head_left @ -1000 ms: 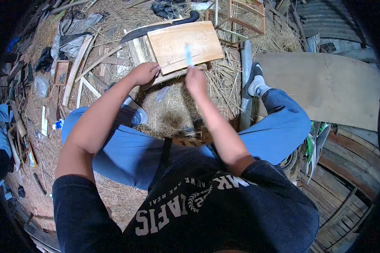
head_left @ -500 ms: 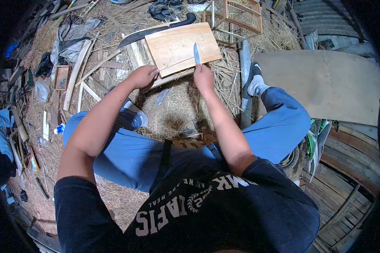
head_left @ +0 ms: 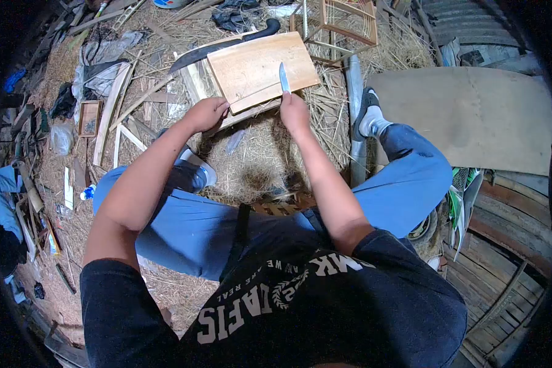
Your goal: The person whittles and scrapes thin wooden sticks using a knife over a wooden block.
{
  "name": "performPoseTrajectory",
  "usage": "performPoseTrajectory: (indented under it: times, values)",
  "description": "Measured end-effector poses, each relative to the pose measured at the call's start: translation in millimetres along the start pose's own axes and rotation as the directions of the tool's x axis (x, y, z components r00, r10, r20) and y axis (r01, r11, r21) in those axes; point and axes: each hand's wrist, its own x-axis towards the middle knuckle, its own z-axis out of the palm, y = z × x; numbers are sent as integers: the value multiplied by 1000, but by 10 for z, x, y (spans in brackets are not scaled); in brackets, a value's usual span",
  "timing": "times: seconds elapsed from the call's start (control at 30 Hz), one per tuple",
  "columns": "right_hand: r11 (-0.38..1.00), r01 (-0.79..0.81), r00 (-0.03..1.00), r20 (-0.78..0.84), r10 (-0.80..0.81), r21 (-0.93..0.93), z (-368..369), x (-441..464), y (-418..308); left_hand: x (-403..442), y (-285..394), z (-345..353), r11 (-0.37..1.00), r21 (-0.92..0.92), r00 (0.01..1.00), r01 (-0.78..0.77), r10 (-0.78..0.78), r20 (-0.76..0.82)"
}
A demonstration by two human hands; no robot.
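My right hand is closed around the handle of a knife, its blade pointing away from me over a pale wooden board. At the board's near left corner, my left hand pinches the end of a thin wooden strip. The strip runs across the near part of the board toward the knife; whether the blade touches it I cannot tell. Behind the board lies a machete with a dark curved handle. My fingers hide most of the knife's handle.
A small slatted wooden frame stands beyond the board, to the right. Straw and wood offcuts cover the ground on the left, near a small wooden box. To the right lies a large flat sheet beside my foot.
The whole view has shifted slightly. My hands, the knife and the strip keep nearly the same positions over the board.
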Motion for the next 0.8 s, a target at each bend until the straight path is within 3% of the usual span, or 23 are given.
performPoseTrajectory:
  times: [0.03, 0.1, 0.13, 0.23, 0.33, 0.43, 0.5, 0.57, 0.63, 0.7, 0.8]
  values:
    - [1000, -7, 1000, -25, 7, 1, 3, -38, -60, -4, 4, -2, 1000, -5, 1000, 1, -1, 3]
    - [998, -35, 994, 100, 40, -50, 146, -342, -319, 0, 21, -7, 1000, -10, 1000, -2, 2, 2]
    - [999, -5, 979, 204, -3, 39, 140, -535, -524, -1, 26, -2, 999, -28, 1000, 16, -16, 1]
    - [998, -67, 954, 291, 65, -2, 277, -704, -712, 9, -69, 56, 998, -55, 1000, 7, -8, -21]
    - [1000, -9, 958, 285, 1, 27, 24, -563, -660, 24, -68, 50, 999, -33, 1000, -5, 4, -30]
    - [1000, 13, 1000, 6, -13, 25, 18, -101, -131, -12, -39, 75, 1000, 7, 999, 12, -12, -35]
    - [998, -24, 1000, 14, 25, -60, -64, 129, 8, -14, -63, 82, 1000, 18, 999, 9, -8, -51]
    - [998, 56, 998, -35, -57, -23, 51, 87, 30, -6, -81, 114, 1000, 20, 997, -3, 5, -78]
    - [997, 38, 996, 86, -32, -73, 98, -257, -344, -1, -52, 101, 1000, 11, 998, -1, 2, -69]
    - [999, 50, 989, 142, -52, 17, 352, -581, -534, -3, -41, 86, 1000, 7, 998, 7, -7, -58]
    - [1000, 22, 978, 207, -18, -19, 295, -506, -540, -4, -48, 48, 1000, -12, 999, -2, 1, -36]
